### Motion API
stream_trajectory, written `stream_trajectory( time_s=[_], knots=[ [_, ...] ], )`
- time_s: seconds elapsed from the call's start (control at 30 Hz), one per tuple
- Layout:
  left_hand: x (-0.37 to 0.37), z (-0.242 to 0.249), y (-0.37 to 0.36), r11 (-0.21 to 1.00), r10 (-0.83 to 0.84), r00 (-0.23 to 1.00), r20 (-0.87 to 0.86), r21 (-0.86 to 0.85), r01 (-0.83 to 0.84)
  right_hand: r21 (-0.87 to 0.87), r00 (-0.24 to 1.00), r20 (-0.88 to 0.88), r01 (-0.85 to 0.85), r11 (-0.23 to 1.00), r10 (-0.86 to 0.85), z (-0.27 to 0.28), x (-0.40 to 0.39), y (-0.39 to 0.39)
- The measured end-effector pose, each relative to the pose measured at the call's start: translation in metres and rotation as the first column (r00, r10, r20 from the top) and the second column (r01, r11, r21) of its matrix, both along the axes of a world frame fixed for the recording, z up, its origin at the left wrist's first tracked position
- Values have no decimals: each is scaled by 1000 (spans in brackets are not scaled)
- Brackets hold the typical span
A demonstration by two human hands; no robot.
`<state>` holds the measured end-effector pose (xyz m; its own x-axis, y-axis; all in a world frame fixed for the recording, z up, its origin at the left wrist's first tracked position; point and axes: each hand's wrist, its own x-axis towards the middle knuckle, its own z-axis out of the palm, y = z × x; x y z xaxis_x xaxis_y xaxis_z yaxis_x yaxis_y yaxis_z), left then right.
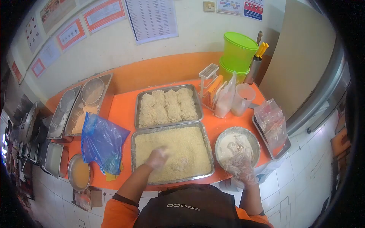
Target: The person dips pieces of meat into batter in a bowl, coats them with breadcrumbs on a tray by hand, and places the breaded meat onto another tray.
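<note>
My left hand (pixel 157 158), pale with coating, is over the left part of a metal tray (pixel 208 154) filled with crumbs (pixel 190 144). Its fingers are blurred. A crumb-covered lump (pixel 181 163) lies in the crumbs to its right. My right hand (pixel 240 169), in a clear plastic glove, reaches into the near side of a metal bowl (pixel 257 146) of white batter (pixel 232 137). Pieces coated in batter lie at its fingers, which are too smeared to make out. Behind the crumb tray, a second tray (pixel 137 110) holds several breaded pieces (pixel 173 106).
On the left are a blue plastic bag (pixel 100 140), a bowl of yellowish liquid (pixel 80 173) and metal containers with sieves (pixel 92 91). At the back right stand green tubs (pixel 237 53), a clear jug (pixel 243 99) and a knife holder (pixel 253 70). A tray with plastic bags (pixel 283 152) is far right.
</note>
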<state>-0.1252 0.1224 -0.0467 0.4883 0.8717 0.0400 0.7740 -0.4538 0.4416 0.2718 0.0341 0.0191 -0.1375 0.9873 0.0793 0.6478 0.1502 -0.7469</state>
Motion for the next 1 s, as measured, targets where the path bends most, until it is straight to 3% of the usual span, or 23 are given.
stream_trajectory(
  time_s=[0.03, 0.13, 0.23, 0.27, 0.33, 0.43, 0.53, 0.6, 0.63, 0.7, 0.8, 0.83, 0.9, 0.93, 1.0],
  knots=[
    [6, 6, 2, 979, -190, 978, -82, 63, 196, -28, 999, -42, 17, 999, -18, -3, 1, 1],
    [29, 18, 0, 964, 106, 979, -175, -221, -144, -68, 997, -59, 36, 997, -40, -6, 6, 3],
    [59, 3, -8, 905, 373, 890, -261, 314, -287, 19, 996, 77, -35, 999, 34, -10, 12, 0],
    [69, -4, -9, 926, 334, 909, -251, 267, -266, 74, 992, 94, -87, 994, 80, -36, 23, 3],
    [87, -19, -9, 960, 256, 941, -223, 170, -221, 121, 982, 154, -125, 985, 106, -33, 21, 6],
    [108, -29, -7, 922, 110, 994, -3, 374, -101, 129, 967, 243, -108, 986, 74, -10, 14, 6],
    [117, -5, -7, 983, 131, 973, -190, 149, -103, 191, 974, 210, -121, 974, 80, -4, 8, 2],
    [113, -14, -2, 905, 146, 989, -8, 405, -130, 274, 989, 117, -120, 954, 91, 6, 4, 5],
    [110, -21, 4, 841, 129, 988, 79, 519, -151, 263, 980, 166, -149, 953, 108, 8, 6, 11],
    [101, -39, 7, 919, 86, 995, 54, 382, -100, 201, 958, 248, -195, 960, 142, 7, 8, 6],
    [100, -47, 11, 949, 99, 989, 110, 288, -127, -64, 999, 19, -49, 997, 50, 8, 4, 2],
    [100, -44, 15, 950, 115, 983, 140, 275, -150, -5, 995, 82, -61, 998, 61, 10, 4, 6],
    [93, -33, 23, 946, 184, 982, -29, 276, -169, 94, 979, 193, -79, 992, 60, 11, 4, 9],
    [87, -32, 13, 953, 210, 970, -126, 249, -174, 68, 991, 122, -68, 995, 60, 1, 5, 3],
    [82, -41, 19, 932, 168, 986, 18, 324, -164, 83, 998, 32, -55, 995, 52, -12, 12, 6]
  ],
)
